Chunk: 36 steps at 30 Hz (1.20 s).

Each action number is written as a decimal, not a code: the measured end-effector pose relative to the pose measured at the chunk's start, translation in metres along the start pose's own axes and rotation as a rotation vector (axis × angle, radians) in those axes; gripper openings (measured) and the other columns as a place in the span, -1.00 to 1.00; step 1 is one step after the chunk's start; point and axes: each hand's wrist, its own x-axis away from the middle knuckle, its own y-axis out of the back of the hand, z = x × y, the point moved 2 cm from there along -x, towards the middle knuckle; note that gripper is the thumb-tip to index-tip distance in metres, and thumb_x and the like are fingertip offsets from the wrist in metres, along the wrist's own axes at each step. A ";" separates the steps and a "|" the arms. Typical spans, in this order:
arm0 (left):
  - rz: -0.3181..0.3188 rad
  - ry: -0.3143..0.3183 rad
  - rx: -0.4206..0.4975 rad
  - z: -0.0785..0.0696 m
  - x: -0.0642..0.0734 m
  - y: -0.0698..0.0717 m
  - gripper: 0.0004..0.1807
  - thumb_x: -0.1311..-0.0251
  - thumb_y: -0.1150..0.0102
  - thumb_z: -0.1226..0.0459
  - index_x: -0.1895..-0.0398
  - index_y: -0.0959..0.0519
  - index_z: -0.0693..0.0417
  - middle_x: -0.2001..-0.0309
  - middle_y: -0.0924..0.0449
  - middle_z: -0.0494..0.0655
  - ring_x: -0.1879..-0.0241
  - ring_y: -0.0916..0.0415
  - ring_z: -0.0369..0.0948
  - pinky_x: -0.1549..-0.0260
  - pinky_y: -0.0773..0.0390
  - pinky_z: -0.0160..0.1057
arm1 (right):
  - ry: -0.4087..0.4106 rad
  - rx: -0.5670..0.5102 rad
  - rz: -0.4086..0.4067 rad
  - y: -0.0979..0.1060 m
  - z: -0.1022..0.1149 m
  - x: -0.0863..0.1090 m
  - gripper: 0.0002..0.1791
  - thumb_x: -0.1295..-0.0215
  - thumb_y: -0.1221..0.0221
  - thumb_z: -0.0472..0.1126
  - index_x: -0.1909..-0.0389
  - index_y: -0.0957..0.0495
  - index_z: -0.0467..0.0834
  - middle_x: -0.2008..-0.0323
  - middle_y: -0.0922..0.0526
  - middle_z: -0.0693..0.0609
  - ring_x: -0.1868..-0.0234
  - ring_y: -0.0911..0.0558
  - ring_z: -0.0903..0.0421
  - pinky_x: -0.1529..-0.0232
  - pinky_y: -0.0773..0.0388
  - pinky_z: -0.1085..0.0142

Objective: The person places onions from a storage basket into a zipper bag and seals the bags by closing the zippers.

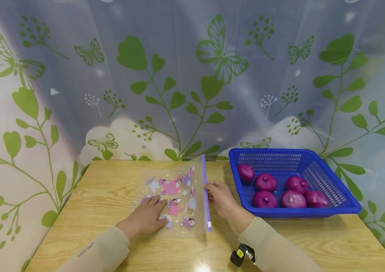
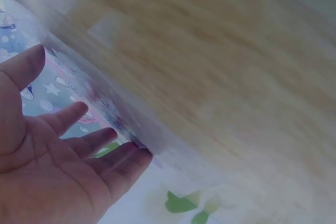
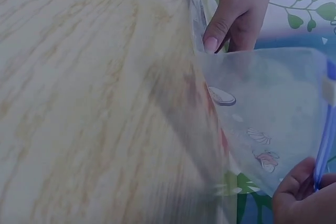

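A clear zip bag (image 1: pixel 187 196) printed with pink and purple cartoon figures lies on the wooden table. My left hand (image 1: pixel 147 217) rests on its left part, fingers spread; in the left wrist view that hand (image 2: pixel 58 166) has its fingertips against the printed plastic. At the bag's right edge runs a purple zip strip (image 1: pixel 206 209) with a white slider (image 1: pixel 209 224) near its lower end. My right hand (image 1: pixel 223 198) pinches that edge between thumb and fingers. The right wrist view shows the edge raised off the table, the plastic (image 3: pixel 252 87) slanting up to the strip.
A blue plastic basket (image 1: pixel 343 196) with several purple onions (image 1: pixel 293 199) stands just right of my right hand. Below that hand, a black wrist device (image 1: pixel 238 257) sits by the sleeve. Behind the table (image 1: pixel 93 192) hangs a leaf-and-butterfly curtain (image 1: pixel 178 68).
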 end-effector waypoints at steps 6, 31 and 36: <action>-0.034 -0.038 0.041 -0.002 -0.010 -0.003 -0.35 -0.41 -0.16 0.05 -0.46 -0.30 0.12 -0.46 -0.18 0.27 -0.44 -0.10 0.25 -0.40 -0.10 0.25 | 0.008 -0.001 0.010 0.000 0.007 0.002 -0.92 -0.34 -0.08 -0.41 0.20 -0.49 -0.34 0.41 -0.58 -0.02 0.44 -0.57 0.14 0.40 -0.51 0.35; -0.325 -0.098 0.408 -0.058 -0.028 0.000 -0.64 -0.46 -0.07 0.11 -0.15 -0.57 0.11 -0.08 -0.63 -0.01 0.00 -0.61 -0.07 0.01 -0.63 -0.06 | 0.006 0.044 0.026 -0.007 0.016 0.000 -0.92 -0.33 -0.14 -0.38 0.20 -0.51 -0.31 0.43 -0.58 0.01 0.47 -0.58 0.15 0.45 -0.52 0.36; -0.341 -0.088 0.451 -0.064 -0.032 -0.001 -0.62 -0.47 -0.07 0.09 -0.17 -0.56 0.10 -0.06 -0.64 -0.05 0.02 -0.60 -0.12 0.03 -0.63 -0.10 | -0.001 0.052 0.030 -0.008 0.016 0.000 -0.90 -0.32 -0.15 -0.39 0.18 -0.51 -0.32 0.43 -0.57 0.01 0.47 -0.56 0.16 0.47 -0.51 0.39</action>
